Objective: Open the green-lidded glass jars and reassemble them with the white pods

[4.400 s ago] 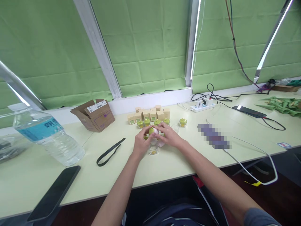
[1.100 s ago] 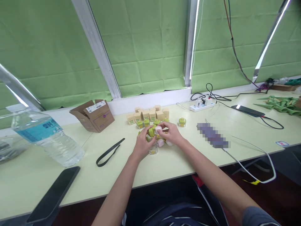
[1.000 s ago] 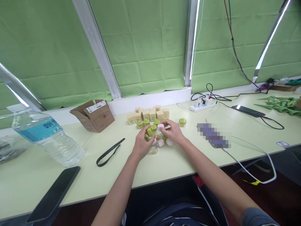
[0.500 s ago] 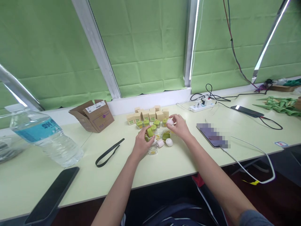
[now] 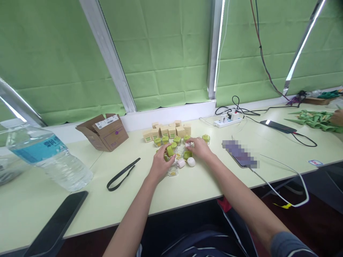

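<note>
The left hand point(image 5: 160, 162) holds a green lid point(image 5: 170, 151) between thumb and fingers.

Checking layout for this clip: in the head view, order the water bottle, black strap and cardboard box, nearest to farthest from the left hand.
From the left hand:
1. Black strap, just left.
2. Cardboard box, back left.
3. Water bottle, far left.

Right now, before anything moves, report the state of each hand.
Left hand: closed, holding a green lid.
Right hand: fingers at a small white piece; gripped or loose, cannot be told.
</note>
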`<action>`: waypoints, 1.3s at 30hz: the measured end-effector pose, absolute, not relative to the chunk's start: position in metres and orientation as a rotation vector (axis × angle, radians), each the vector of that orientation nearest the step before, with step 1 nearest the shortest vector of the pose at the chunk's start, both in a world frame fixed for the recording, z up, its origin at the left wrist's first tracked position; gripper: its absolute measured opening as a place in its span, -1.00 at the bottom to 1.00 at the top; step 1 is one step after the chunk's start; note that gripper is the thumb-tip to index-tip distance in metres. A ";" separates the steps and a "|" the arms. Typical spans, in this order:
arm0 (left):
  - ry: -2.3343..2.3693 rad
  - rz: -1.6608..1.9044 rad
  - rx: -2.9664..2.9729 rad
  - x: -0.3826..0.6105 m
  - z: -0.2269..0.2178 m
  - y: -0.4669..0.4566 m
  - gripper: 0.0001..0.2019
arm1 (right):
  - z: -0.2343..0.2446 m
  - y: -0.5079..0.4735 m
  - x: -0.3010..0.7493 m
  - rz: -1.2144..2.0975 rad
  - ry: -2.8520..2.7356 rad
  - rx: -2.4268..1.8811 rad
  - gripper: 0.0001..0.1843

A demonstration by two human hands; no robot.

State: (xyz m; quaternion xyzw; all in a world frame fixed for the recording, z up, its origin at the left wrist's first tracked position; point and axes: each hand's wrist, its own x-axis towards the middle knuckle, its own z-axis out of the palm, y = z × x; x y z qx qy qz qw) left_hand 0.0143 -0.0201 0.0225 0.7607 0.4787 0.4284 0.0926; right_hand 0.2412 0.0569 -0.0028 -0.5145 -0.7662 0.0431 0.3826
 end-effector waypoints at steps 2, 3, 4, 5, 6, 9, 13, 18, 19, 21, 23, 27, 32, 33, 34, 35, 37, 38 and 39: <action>1.419 1.276 2.264 0.014 0.022 -0.020 -0.54 | -0.004 0.058 0.240 0.094 -1.972 -1.349 -0.77; 1.416 1.278 2.268 0.015 0.022 -0.020 -0.54 | -0.004 0.058 0.240 0.087 -1.979 -1.366 -0.77; 1.415 1.282 2.270 0.015 0.022 -0.020 -0.54 | -0.004 0.059 0.239 0.080 -1.986 -1.381 -0.77; 1.413 1.286 2.272 0.015 0.021 -0.020 -0.54 | -0.004 0.059 0.239 0.073 -1.990 -1.387 -0.77; 1.412 1.288 2.275 0.015 0.021 -0.020 -0.54 | -0.005 0.059 0.238 0.068 -1.991 -1.383 -0.77; 1.409 1.286 2.288 0.015 0.020 -0.018 -0.54 | -0.004 0.058 0.238 0.067 -1.976 -1.337 -0.80; 1.406 1.296 2.287 0.015 0.019 -0.018 -0.54 | 0.001 0.051 0.237 0.059 -1.935 -1.291 -0.80; 1.408 1.307 2.279 0.015 0.020 -0.019 -0.54 | 0.015 0.036 0.229 0.154 -1.874 -1.075 -0.81; 1.409 1.311 2.278 0.015 0.019 -0.019 -0.54 | 0.017 0.032 0.225 0.203 -1.875 -1.013 -0.81; 1.408 1.312 2.275 0.015 0.019 -0.019 -0.54 | 0.021 0.025 0.217 0.313 -1.905 -0.896 -0.81; 1.391 1.307 2.276 0.015 0.019 -0.019 -0.53 | 0.022 0.018 0.209 0.394 -1.967 -0.803 -0.82; 1.300 1.302 2.303 0.014 0.020 -0.019 -0.53 | 0.022 0.011 0.197 0.480 -2.009 -0.754 -0.82; 1.241 1.254 2.249 0.015 0.020 -0.020 -0.48 | 0.021 0.013 0.196 0.569 -1.978 -0.811 -0.87; 1.244 1.259 2.210 0.015 0.020 -0.020 -0.47 | 0.020 0.013 0.197 0.592 -1.966 -0.810 -0.87; 1.255 1.271 2.170 0.014 0.019 -0.020 -0.47 | 0.020 0.014 0.197 0.621 -1.949 -0.801 -0.87; 1.271 1.284 2.137 0.014 0.019 -0.021 -0.48 | 0.020 0.015 0.197 0.654 -1.926 -0.788 -0.86; 1.303 1.288 2.112 0.014 0.019 -0.023 -0.52 | 0.018 0.016 0.196 0.725 -1.876 -0.763 -0.83; 1.304 1.282 2.116 0.014 0.020 -0.024 -0.57 | 0.017 0.017 0.196 0.761 -1.853 -0.754 -0.82; 1.289 1.271 2.124 0.014 0.021 -0.025 -0.62 | 0.016 0.019 0.196 0.797 -1.829 -0.748 -0.81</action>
